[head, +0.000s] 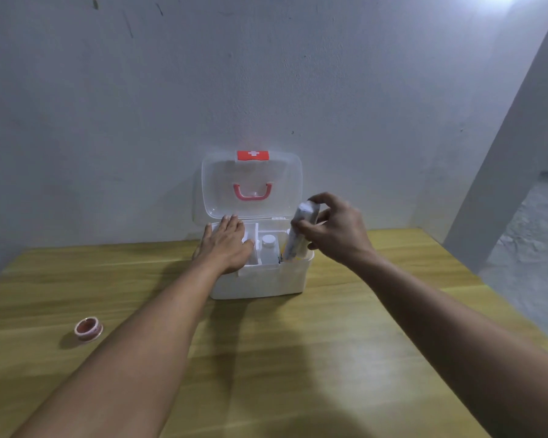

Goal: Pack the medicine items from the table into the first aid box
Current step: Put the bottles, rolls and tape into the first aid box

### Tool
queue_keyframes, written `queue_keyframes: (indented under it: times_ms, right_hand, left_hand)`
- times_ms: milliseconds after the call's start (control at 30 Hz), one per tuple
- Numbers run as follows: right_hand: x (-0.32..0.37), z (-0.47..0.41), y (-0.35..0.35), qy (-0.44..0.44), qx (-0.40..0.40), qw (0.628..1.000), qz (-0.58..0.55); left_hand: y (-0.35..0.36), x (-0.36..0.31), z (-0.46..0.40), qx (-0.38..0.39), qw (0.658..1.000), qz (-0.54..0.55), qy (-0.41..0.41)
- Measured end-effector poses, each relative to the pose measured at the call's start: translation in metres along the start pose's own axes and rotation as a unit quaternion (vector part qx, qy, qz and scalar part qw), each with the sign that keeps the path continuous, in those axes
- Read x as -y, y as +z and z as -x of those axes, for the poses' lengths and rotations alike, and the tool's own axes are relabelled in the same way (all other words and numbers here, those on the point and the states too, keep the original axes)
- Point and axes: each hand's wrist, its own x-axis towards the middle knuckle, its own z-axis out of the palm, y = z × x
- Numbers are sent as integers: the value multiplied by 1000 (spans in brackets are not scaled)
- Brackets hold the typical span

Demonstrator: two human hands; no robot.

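Note:
The white first aid box [266, 281] stands at the far side of the table with its clear lid [217, 184] tipped up against the wall, red cross tag and pink handle showing. My left hand [227, 245] lies flat, fingers spread, over the box's left compartment. My right hand [332, 229] grips a tall white medicine packet [298, 238], held upright with its lower end inside the box's right side. A white-capped bottle [269, 248] stands in the middle of the box. A roll of pinkish tape [88, 329] lies on the table at the near left.
The wooden table [298, 358] reaches to a grey wall just behind the box. A slanted grey pillar [503, 169] stands off the table's right edge, with a concrete floor beyond it.

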Motion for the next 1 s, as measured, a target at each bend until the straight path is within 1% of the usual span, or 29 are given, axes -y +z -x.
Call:
queue_keyframes:
  times_ms: [167,267,333,400,467,533,600,667,700,800,833,900,1000]
  right_hand:
    - [-4,12,21,-23,-40,992,119]
    - [-7,17,29,-26,-43,970,237]
    - [-11,19,32,-14,-31,956,291]
    - [-13,21,32,-1,-12,954,301]
    - [-15,20,30,-8,-13,956,293]
    - [-17,21,28,-44,-16,957,285]
    - [-19,21,28,-95,1,957,276]
    - [-22,21,30,-135,44,952,271]
    - [-24,21,31,-143,78,948,273]
    - [-30,22,34,-129,180,930,294]
    - [-33,23,35,-123,196,925,300]
    - [-38,25,36,-124,204,921,307]
    - [-43,25,37,-134,204,921,305]
  left_hand:
    - [0,0,1,-2,1000,-1,1]
    - [-1,0,2,-1,1000,-1,0]
    - [-2,-1,2,-2,1000,2,1]
    - [-2,-1,2,-3,1000,4,1]
    - [-2,-1,2,-4,1000,6,1]
    - [-1,-1,2,-3,1000,6,1]
    - [-1,0,2,-1,1000,5,1]
    - [-1,0,3,-1,1000,5,1]
    - [-2,-1,3,-2,1000,6,2]
    - [-1,-1,3,-9,1000,13,3]
    - [-1,0,3,-11,1000,18,3]
    - [-2,0,3,-22,999,40,4]
    - [-9,-1,10,-82,989,120,16]
